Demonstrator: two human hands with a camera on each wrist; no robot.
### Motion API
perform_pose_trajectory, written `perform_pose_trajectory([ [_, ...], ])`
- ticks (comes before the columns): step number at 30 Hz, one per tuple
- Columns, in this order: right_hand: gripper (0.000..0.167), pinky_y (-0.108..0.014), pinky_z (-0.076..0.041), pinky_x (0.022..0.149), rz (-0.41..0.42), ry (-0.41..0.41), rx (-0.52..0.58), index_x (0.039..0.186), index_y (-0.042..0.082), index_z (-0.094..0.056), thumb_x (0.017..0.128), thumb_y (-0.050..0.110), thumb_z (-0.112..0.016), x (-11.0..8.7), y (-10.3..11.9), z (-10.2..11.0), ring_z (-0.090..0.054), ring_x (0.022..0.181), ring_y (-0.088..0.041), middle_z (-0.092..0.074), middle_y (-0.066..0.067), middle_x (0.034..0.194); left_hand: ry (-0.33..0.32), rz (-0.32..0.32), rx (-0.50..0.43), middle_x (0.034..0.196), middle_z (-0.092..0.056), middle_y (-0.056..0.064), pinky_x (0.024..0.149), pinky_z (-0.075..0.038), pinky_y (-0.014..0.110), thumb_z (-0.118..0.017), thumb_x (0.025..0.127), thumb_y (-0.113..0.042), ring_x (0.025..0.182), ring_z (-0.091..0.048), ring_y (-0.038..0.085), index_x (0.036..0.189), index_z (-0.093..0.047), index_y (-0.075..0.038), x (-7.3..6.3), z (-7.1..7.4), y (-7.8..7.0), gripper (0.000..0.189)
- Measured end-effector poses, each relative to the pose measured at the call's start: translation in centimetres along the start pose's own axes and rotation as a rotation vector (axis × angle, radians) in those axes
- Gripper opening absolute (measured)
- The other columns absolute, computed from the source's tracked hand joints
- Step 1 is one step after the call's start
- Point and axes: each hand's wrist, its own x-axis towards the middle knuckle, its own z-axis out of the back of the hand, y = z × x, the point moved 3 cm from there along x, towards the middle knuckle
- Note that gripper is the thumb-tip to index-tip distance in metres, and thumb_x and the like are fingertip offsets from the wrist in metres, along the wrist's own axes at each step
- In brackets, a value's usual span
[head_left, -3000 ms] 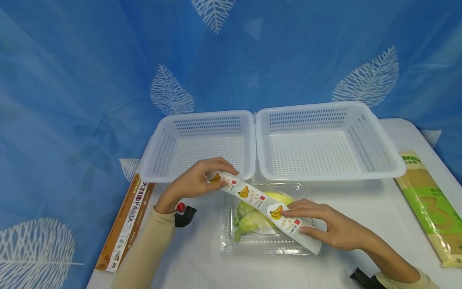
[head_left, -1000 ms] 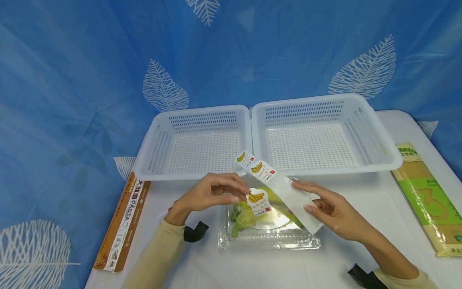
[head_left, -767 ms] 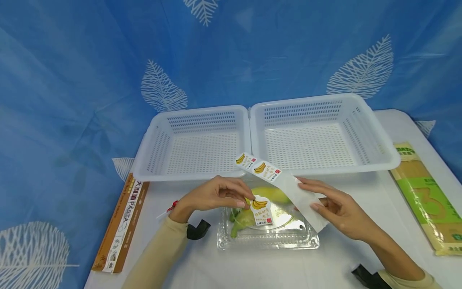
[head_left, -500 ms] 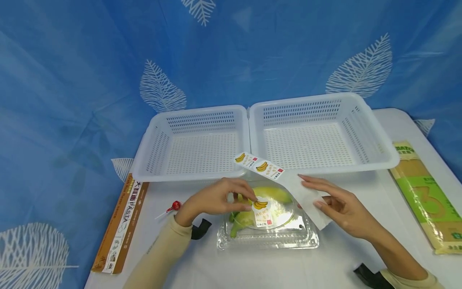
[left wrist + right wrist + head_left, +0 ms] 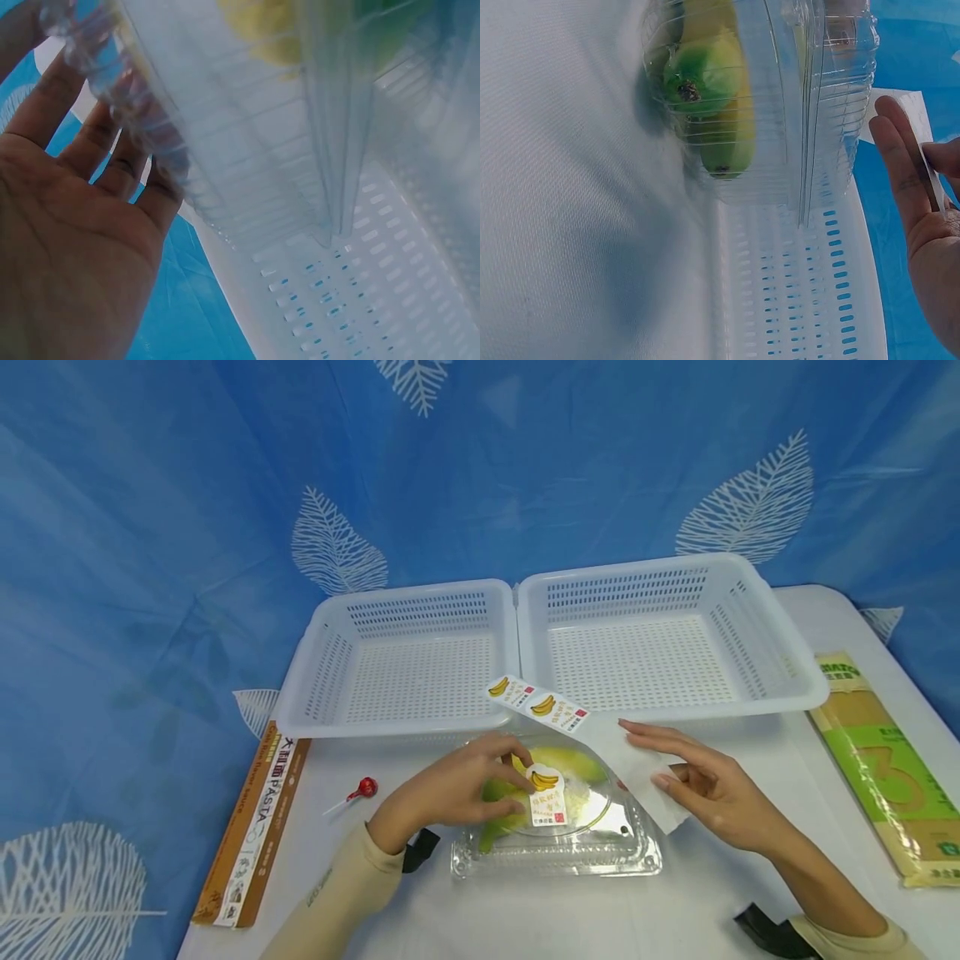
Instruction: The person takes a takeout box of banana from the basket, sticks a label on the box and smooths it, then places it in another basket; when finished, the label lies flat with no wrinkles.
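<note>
A clear plastic clamshell box [image 5: 558, 864] with bananas [image 5: 570, 762] inside lies on the table in the head view. On its lid sits a white banana sticker [image 5: 547, 797]. My left hand [image 5: 465, 785] is over the box's left side, its index fingertip touching the sticker's left edge, thumb apart. In the left wrist view, the left hand [image 5: 82, 232] has its fingers against the ridged edge of the box [image 5: 232, 142]. Between thumb and fingers, my right hand [image 5: 720, 793] pinches a label strip [image 5: 555, 710], two banana stickers at its far end. The right wrist view shows this hand [image 5: 930, 232] beside the box.
Two white perforated baskets [image 5: 405, 727] stand side by side behind the box. A brown pasta box [image 5: 255, 827] lies at left, near a red lollipop [image 5: 366, 787]. At right is a green-and-yellow noodle packet [image 5: 892, 777]. A blue leaf-patterned cloth hangs behind.
A sticker was peeled off the strip by the left hand and moved down onto the lid; the left fingers have loosened from it. The right hand still holds the strip.
</note>
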Motion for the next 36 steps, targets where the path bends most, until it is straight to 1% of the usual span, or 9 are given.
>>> perform_pose_trajectory([
  [5,0.053,-0.022,-0.053,0.077,0.037,0.002,0.018,0.14,-0.007,-0.046,0.09,-0.02,-0.051,0.1,-0.1,-0.1,-0.041,0.138,-0.009,-0.038,-0.013,0.155,-0.035,-0.009,0.017,0.128,-0.057,0.0,0.097,-0.045,0.03,-0.073,0.088,-0.029,0.105,-0.054,0.011,0.109,-0.076,-0.022,-0.4,0.0,-0.2,0.022],
  [9,0.053,-0.021,-0.053,0.078,0.067,0.007,0.038,0.141,-0.008,-0.045,0.09,-0.021,-0.049,0.2,0.0,-0.2,-0.04,0.138,-0.01,-0.037,-0.014,0.155,-0.069,-0.087,-0.022,0.126,-0.06,-0.003,0.1,-0.043,0.032,-0.075,0.087,-0.027,0.11,-0.053,0.013,0.108,-0.076,-0.022,-0.7,-0.2,-0.9,0.022],
  [14,0.052,-0.022,-0.054,0.077,0.085,0.016,0.056,0.14,-0.009,-0.045,0.09,-0.022,-0.048,0.2,0.1,-0.4,-0.043,0.136,-0.009,-0.036,-0.02,0.154,0.01,-0.17,-0.11,0.127,-0.062,-0.004,0.106,-0.038,0.036,-0.074,0.088,-0.027,0.12,-0.051,0.014,0.107,-0.077,-0.019,-1.1,-0.8,-1.8,0.021],
  [17,0.052,-0.023,-0.054,0.073,0.058,0.023,0.046,0.14,-0.008,-0.045,0.09,-0.021,-0.049,0.1,0.0,-0.3,-0.05,0.127,-0.008,-0.037,-0.02,0.153,0.025,-0.143,-0.076,0.131,-0.061,-0.005,0.108,-0.037,0.038,-0.072,0.09,-0.029,0.124,-0.049,0.014,0.112,-0.075,-0.019,-1.1,-1.0,-1.6,0.025],
  [21,0.051,-0.025,-0.054,0.067,0.017,0.04,0.024,0.14,-0.006,-0.047,0.091,-0.019,-0.05,0.0,-0.1,-0.4,-0.06,0.111,-0.006,-0.039,-0.009,0.154,-0.008,-0.088,-0.024,0.134,-0.06,-0.006,0.108,-0.037,0.041,-0.072,0.089,-0.03,0.127,-0.048,0.015,0.119,-0.072,-0.02,-1.1,-0.9,-0.9,0.032],
  [26,0.051,-0.026,-0.053,0.06,0.035,0.047,0.009,0.14,-0.006,-0.047,0.091,-0.019,-0.05,0.0,0.0,-0.6,-0.062,0.096,-0.004,-0.042,0.001,0.153,-0.015,-0.075,-0.066,0.135,-0.059,-0.006,0.109,-0.034,0.043,-0.073,0.089,-0.031,0.129,-0.047,0.015,0.12,-0.072,-0.02,-1.1,-0.9,-0.5,0.033],
  [30,0.05,-0.023,-0.052,0.066,0.046,0.046,-0.01,0.138,-0.005,-0.049,0.09,-0.019,-0.051,0.1,0.1,-0.6,-0.058,0.112,-0.002,-0.047,0.001,0.149,-0.094,-0.106,-0.147,0.131,-0.061,-0.003,0.109,-0.035,0.043,-0.075,0.087,-0.026,0.126,-0.05,0.014,0.117,-0.072,-0.018,-1.1,0.1,-0.3,0.031],
  [33,0.047,-0.019,-0.051,0.082,0.038,0.076,-0.01,0.134,-0.004,-0.053,0.09,-0.019,-0.051,0.1,0.2,-0.5,-0.046,0.133,-0.004,-0.051,0.003,0.146,-0.184,-0.165,-0.204,0.133,-0.06,0.002,0.109,-0.034,0.044,-0.077,0.085,-0.023,0.128,-0.049,0.016,0.115,-0.073,-0.016,-0.8,1.4,-0.1,0.031],
  [36,0.045,-0.016,-0.047,0.086,0.027,0.125,-0.008,0.132,-0.002,-0.057,0.091,-0.019,-0.05,0.0,0.2,-0.5,-0.045,0.134,-0.004,-0.053,0.006,0.143,-0.222,-0.215,-0.228,0.145,-0.051,0.007,0.113,-0.026,0.051,-0.076,0.085,-0.022,0.14,-0.038,0.023,0.111,-0.074,-0.017,-0.2,2.6,0.1,0.027],
])
